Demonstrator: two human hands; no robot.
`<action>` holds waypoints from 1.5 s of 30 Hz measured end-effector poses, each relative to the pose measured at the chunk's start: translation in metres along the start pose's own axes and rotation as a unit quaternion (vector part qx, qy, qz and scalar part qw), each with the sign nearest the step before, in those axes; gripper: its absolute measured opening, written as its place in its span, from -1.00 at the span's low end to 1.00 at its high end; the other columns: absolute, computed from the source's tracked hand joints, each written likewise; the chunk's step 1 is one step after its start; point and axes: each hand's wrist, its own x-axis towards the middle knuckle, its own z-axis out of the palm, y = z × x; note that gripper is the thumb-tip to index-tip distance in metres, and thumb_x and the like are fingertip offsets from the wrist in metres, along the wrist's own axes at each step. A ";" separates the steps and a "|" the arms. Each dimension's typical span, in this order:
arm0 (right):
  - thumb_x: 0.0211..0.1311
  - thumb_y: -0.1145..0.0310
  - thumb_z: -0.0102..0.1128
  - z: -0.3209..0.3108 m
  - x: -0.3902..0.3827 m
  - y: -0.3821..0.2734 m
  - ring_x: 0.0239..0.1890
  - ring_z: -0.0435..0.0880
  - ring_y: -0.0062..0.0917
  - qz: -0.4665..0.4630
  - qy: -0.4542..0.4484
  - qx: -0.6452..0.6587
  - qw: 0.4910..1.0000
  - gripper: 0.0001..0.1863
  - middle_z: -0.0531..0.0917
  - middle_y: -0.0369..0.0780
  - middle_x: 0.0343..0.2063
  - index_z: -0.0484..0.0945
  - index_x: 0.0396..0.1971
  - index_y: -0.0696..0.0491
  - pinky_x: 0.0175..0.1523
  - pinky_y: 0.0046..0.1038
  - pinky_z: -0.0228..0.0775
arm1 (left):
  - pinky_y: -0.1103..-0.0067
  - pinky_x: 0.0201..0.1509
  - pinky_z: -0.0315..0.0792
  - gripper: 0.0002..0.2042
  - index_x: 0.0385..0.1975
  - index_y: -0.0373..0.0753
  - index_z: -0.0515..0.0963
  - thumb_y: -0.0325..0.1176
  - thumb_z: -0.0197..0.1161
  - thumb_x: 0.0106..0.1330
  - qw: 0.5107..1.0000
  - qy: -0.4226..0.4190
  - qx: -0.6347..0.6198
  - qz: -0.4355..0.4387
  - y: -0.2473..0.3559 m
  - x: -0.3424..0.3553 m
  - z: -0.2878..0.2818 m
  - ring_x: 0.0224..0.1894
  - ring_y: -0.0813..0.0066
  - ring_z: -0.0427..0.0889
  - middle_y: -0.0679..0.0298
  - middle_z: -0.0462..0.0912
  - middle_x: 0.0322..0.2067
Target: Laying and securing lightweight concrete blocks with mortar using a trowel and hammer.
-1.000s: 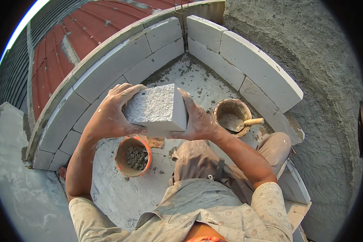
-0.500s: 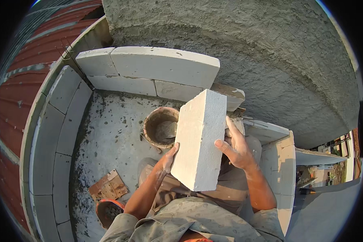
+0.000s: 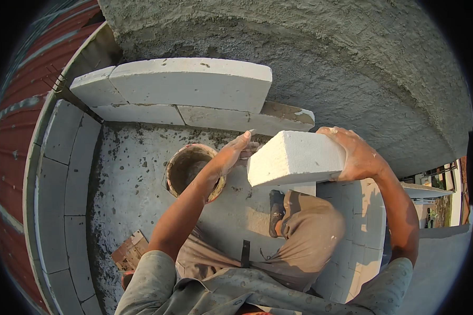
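A white aerated concrete block [image 3: 294, 157] is held in the air in front of me, lying on its side, one end toward my left. My right hand [image 3: 355, 152] is wrapped over its right end, fingers on top. By the left end is my left hand [image 3: 231, 152], fingers stretched out; whether they touch the block is hard to see. Beyond the block, the low wall's lower course [image 3: 236, 119] ends in a stretch topped with grey-brown mortar [image 3: 284, 109]. Beside my left forearm stands a round bucket [image 3: 180, 167] with mortar-smeared walls, partly covered by that arm.
White block walls [image 3: 52, 189] run along the left and the far side [image 3: 189, 84]. A rough plastered wall [image 3: 326, 63] rises behind. Steel bars [image 3: 55, 79] stick up at the far left corner. A brown board [image 3: 130, 251] lies on the mortar-spattered floor; another block wall [image 3: 360, 226] stands at right.
The block has gone from upright to lying sideways and moved right and away from me. My right hand now grips its right end; my left hand has come off its lower left side.
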 end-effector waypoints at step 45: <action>-0.15 0.23 0.44 0.054 0.139 0.091 0.20 0.40 -0.25 -0.158 0.280 -0.113 0.940 -0.15 0.44 -0.17 0.15 0.30 0.27 -0.21 0.32 -0.15 0.21 | 0.35 0.27 0.29 -0.02 0.25 -0.26 0.30 -0.03 0.56 -0.30 0.734 -0.064 0.664 0.126 0.179 0.207 0.006 0.17 0.07 0.44 -0.06 0.49 0.08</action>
